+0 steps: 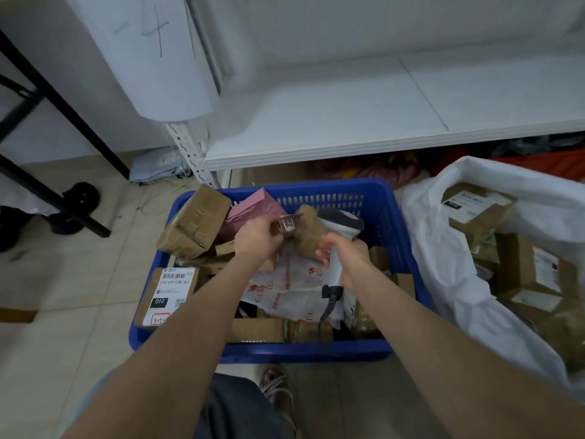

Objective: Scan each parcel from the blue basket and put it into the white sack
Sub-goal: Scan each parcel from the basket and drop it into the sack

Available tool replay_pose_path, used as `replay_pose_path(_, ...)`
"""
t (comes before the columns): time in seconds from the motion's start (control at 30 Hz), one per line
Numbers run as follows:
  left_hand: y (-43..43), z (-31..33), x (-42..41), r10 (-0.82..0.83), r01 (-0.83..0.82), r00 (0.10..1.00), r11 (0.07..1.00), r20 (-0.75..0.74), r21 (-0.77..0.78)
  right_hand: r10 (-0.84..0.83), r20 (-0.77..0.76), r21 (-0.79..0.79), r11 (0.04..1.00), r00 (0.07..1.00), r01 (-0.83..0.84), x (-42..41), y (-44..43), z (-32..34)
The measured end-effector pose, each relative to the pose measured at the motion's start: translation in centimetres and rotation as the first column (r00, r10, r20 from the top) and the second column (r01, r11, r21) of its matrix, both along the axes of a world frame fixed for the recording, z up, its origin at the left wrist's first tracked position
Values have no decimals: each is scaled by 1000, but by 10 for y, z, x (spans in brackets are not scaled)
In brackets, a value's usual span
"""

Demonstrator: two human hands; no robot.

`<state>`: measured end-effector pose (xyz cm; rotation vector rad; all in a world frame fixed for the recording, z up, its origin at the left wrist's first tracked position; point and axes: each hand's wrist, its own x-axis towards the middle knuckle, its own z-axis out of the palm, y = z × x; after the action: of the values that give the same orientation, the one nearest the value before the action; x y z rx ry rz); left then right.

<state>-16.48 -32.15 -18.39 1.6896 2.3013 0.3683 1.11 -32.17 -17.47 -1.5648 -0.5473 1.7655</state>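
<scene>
Small brown parcel (pixel 307 231): pinched in left hand (pixel 257 237) over blue basket (pixel 285 351). Scanner (pixel 342 223): gripped in right hand (pixel 349 259). Advice: turn label toward scanner head, hold steady. White sack (pixel 443 258): right.

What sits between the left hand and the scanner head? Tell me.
Head view: a small brown parcel, which the left hand holds up to the scanner.

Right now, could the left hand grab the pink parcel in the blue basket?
Probably not just yet. The pink parcel lies uncovered right beside the left hand, but that hand is full: it grips a small brown parcel in front of the scanner.
</scene>
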Motion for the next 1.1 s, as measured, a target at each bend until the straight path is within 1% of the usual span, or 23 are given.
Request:
replay_pose_path(0.07, -5, 29, 4, 46, -74, 983, 985, 178, 157, -34, -41, 5, 999, 999, 35, 14, -10, 15)
replay_pose_path(0.1, -8, 43, 5, 89, -154, 952, 966, 292, 208, -50, -61, 14, 999, 997, 51, 21, -16, 23)
replay_pose_path(0.13, -12, 58, 9, 130, -240, 900, 944, 416, 226, -60, -78, 28, 998, 995, 63, 28, -21, 31)
replay_pose_path(0.2, -23, 81, 15, 189, -375, 743, 912, 642, 165, -69, -109, 60, 995, 992, 76, 42, -35, 45)
replay_pose_path(0.27, -40, 96, 23, 180, -413, 559, 907, 809, 83, -73, -141, 88, 992, 987, 86, 55, -50, 58)
replay_pose_path(0.33, -57, 103, 27, 132, -391, 394, 920, 910, 36, -91, -177, 102, 989, 980, 110, 68, -63, 67)
replay_pose_path(0.4, -71, 107, 30, 74, -332, 237, 943, 969, 10, -114, -219, 98, 986, 969, 138, 79, -74, 73)
replay_pose_path(0.43, -76, 108, 33, 48, -280, 208, 960, 977, 12, -116, -231, 93, 986, 966, 141, 83, -79, 76)
replay_pose_path(0.47, -83, 109, 37, 11, -209, 236, 977, 972, 39, -113, -237, 88, 987, 965, 137, 87, -82, 78)
replay_pose_path(0.53, -95, 110, 49, -106, -27, 422, 991, 900, 130, -87, -247, 87, 990, 965, 112, 92, -89, 82)
replay_pose_path(0.57, -100, 109, 56, -178, 57, 500, 983, 848, 173, -73, -254, 88, 991, 965, 98, 95, -91, 84)
replay_pose_path(0.6, -105, 107, 62, -232, 114, 547, 972, 805, 204, -58, -260, 91, 992, 964, 85, 97, -93, 86)
replay_pose_path(0.67, -109, 101, 69, -275, 146, 586, 961, 762, 235, -42, -252, 96, 993, 967, 68, 100, -99, 89)
replay_pose_path(0.7, -110, 98, 70, -271, 150, 585, 962, 764, 227, -41, -242, 102, 993, 969, 67, 102, -101, 90)
replay_pose_path(0.83, -116, 96, 78, -233, 186, 516, 970, 824, 158, -79, -198, 151, 982, 977, 110, 104, -107, 86)
replay_pose_path(0.87, -117, 98, 80, -198, 148, 500, 979, 843, 142, -83, -166, 160, 981, 983, 110, 105, -107, 85)
replay_pose_path(0.9, -117, 101, 80, -145, 68, 474, 989, 869, 129, -85, -128, 168, 980, 988, 106, 107, -107, 83)
replay_pose_path(0.97, -115, 103, 74, -29, -150, 416, 984, 909, 100, -72, -41, 190, 979, 997, 78, 111, -105, 79)
replay_pose_path(1.0, -113, 104, 69, 28, -232, 390, 970, 920, 69, -56, 9, 203, 978, 998, 53, 112, -104, 78)
replay_pose_path(1.03, -111, 103, 65, 92, -278, 374, 960, 923, 17, -38, 53, 218, 976, 998, 26, 113, -105, 78)
replay_pose_path(1.1, -107, 98, 57, 197, -294, 368, 952, 909, -87, -23, 93, 247, 969, 995, -1, 113, -106, 79)
